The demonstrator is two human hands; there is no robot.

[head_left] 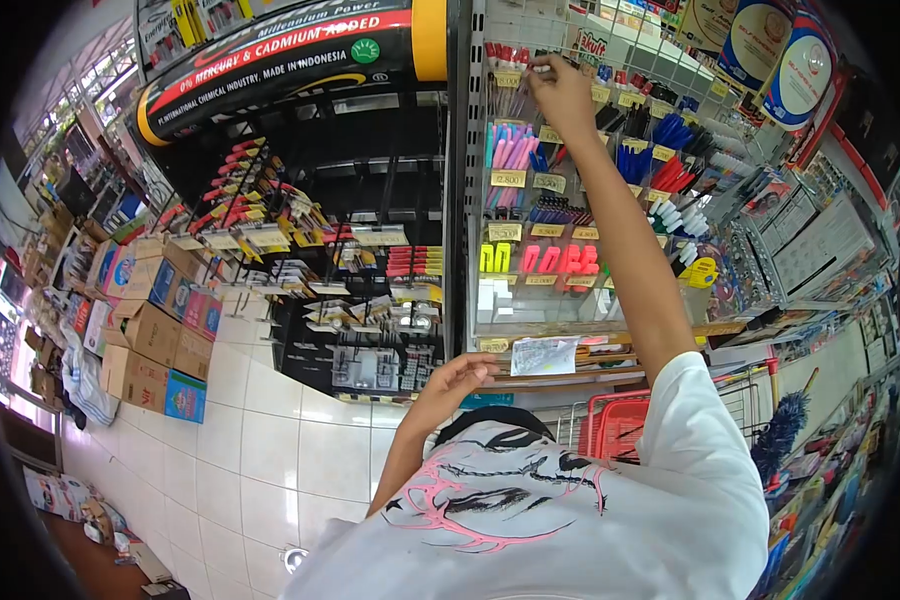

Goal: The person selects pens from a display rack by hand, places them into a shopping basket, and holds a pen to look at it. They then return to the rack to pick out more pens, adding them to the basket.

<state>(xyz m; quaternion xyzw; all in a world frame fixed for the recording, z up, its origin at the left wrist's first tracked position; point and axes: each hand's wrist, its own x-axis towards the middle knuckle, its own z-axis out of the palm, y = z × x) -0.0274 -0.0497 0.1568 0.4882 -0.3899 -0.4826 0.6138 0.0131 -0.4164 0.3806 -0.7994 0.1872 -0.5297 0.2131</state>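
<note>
My right hand [564,97] reaches up to the top row of a clear pen rack [525,308]. Its fingers are bent together beside some red-topped pens [508,57]; what they pinch, if anything, is too small to make out. Low in front of the rack, my left hand [452,388] is held in the air with loosely curled fingers apart and nothing in it. Near it, a white paper slip [544,355] lies on the ledge. Pink and purple pens [515,147], blue pens [673,133] and pink highlighters [560,259] fill the rack, with price tags between.
A dark hook display [370,140] of batteries and small packs stands left of the rack, under a big battery-shaped sign [280,72]. Cardboard boxes [145,330] are stacked on the tiled floor [260,450]. A red basket [615,428] sits by my right side.
</note>
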